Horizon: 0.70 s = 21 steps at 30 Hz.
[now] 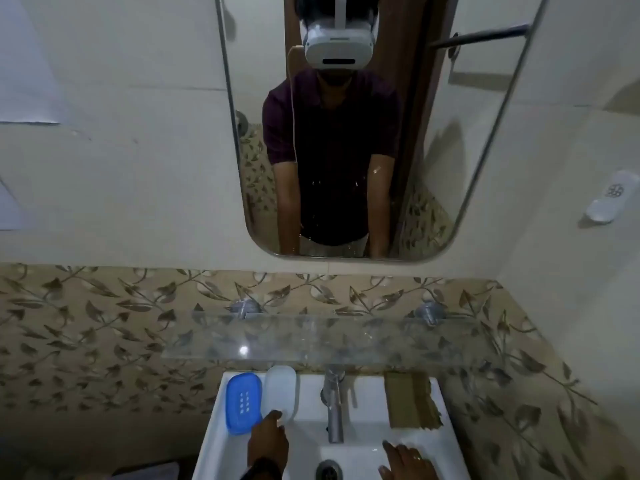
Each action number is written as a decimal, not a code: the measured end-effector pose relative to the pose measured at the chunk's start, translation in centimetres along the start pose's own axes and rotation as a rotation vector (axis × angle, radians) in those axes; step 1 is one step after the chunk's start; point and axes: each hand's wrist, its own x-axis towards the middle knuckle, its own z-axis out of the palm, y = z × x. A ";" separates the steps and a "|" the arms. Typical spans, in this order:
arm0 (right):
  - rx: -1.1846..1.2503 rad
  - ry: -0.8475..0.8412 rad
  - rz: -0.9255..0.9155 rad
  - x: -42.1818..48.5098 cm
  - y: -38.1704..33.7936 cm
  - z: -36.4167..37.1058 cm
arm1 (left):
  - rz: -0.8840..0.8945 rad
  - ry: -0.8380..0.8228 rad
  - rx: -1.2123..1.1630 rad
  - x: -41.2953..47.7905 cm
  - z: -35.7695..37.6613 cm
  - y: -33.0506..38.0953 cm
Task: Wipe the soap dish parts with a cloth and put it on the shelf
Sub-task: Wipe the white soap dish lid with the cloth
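Two soap dish parts lie side by side on the back left rim of the white sink (214, 441): a blue tray (243, 403) with drain holes, and just right of it, touching or nearly so, a pale see-through base (280, 386). The left hand (269, 441) reaches up from below and its fingertips rest on the near end of the see-through base; whether its grip pinches that edge or only touches it cannot be told. The right hand (407, 460) is low in the basin near the drain (329, 471), its grip spread and holding nothing. A brown cloth (410, 400) lies flat on the right rim, beyond the metal tap (334, 407). Above the sink runs a glass shelf (318, 337) on two metal brackets, below the mirror (450, 133).
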 end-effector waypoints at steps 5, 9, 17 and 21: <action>-0.169 -0.377 0.215 -0.4 0.9 0.1 | -0.010 -0.019 -0.015 0.7 0.3 -0.4; -0.183 -0.636 0.243 -0.6 0.6 -1.0 | 0.022 0.018 -0.003 0.5 0.4 -0.4; 0.023 -0.841 0.245 -2.2 -0.6 -1.1 | 0.118 0.085 0.101 -1.1 -0.4 -1.9; 0.127 -0.656 0.289 -4.7 -2.0 -0.2 | 0.217 0.106 0.143 -3.3 -1.3 -2.8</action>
